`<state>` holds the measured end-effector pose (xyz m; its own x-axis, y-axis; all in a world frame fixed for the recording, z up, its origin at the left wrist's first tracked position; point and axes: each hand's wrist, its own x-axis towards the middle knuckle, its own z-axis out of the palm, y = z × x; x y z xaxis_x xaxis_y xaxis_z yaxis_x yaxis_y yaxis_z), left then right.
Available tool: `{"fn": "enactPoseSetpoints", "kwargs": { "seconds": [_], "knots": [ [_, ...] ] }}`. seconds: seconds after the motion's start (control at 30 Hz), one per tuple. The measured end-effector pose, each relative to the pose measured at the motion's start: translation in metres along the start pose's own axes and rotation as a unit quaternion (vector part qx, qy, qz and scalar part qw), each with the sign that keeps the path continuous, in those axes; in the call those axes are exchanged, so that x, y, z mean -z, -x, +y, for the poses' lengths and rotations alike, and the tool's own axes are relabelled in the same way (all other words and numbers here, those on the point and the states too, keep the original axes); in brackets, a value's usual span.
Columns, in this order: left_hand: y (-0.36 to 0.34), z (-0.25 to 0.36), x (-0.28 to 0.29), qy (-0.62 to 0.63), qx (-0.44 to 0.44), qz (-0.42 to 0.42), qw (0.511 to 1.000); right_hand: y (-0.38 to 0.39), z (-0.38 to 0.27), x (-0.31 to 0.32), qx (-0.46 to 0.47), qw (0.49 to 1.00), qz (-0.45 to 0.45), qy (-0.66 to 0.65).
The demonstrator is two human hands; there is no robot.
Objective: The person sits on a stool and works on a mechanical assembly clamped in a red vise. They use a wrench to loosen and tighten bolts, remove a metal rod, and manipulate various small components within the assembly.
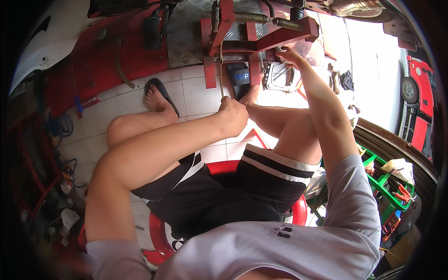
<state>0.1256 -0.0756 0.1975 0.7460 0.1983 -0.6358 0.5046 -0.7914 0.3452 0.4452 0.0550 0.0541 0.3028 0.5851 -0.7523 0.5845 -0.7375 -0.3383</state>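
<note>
My left hand (233,115) is closed in a fist on the lower end of a thin tan rod or cord (221,77). This strip runs straight up to a red metal stand (282,38), passing in front of its upright. Two coil springs (252,17) lie across the stand's top. My right hand (290,56), arm stretched forward, is under the stand's right arm. Its fingers are curled at a small greyish part that I cannot make out. Below that hand, a silvery metal bracket or frame (279,77) lies on the tiles.
I sit on a red plastic stool (298,210). Behind the stand are a metal tread plate (186,35) and a red platform (140,65). A green rack (382,186) with red-handled pliers (402,193) stands at right. A red truck (420,88) is outside. Blue hose (65,126) lies left.
</note>
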Motion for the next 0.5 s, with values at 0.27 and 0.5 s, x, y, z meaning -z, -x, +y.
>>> {"fn": "enactPoseSetpoints", "kwargs": {
  "seconds": [0.27,0.5],
  "knots": [
    [0.015,-0.015,0.015,0.054,0.018,0.016,0.998,-0.017,-0.001,0.002,0.026,0.999,-0.029,0.007],
    [0.165,-0.132,0.113,0.529,0.095,0.163,0.827,-0.005,-0.004,0.007,-0.014,0.999,-0.024,-0.026]
  ]
}}
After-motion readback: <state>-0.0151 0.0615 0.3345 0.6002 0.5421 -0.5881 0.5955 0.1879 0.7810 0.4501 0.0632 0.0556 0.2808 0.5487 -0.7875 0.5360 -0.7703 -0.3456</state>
